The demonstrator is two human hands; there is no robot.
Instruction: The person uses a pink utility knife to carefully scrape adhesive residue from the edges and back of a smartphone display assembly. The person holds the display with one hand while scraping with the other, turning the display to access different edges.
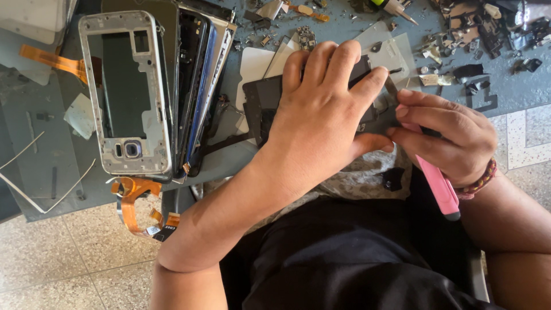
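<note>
My left hand (321, 115) lies flat over a dark phone screen panel (261, 103) at the near edge of the grey work mat (51, 143), pressing and gripping it. My right hand (445, 135) grips a pink-handled tool (439, 186) whose thin metal blade (391, 89) touches the panel's right end, just past my left fingertips. Most of the panel is hidden under my left hand.
A stack of phone frames and bodies stands at the left, fronted by a silver phone frame (126, 92). Orange flex cables (135, 204) hang off the mat's edge. Small broken parts and screws (459, 46) litter the far right. Tiled floor shows below.
</note>
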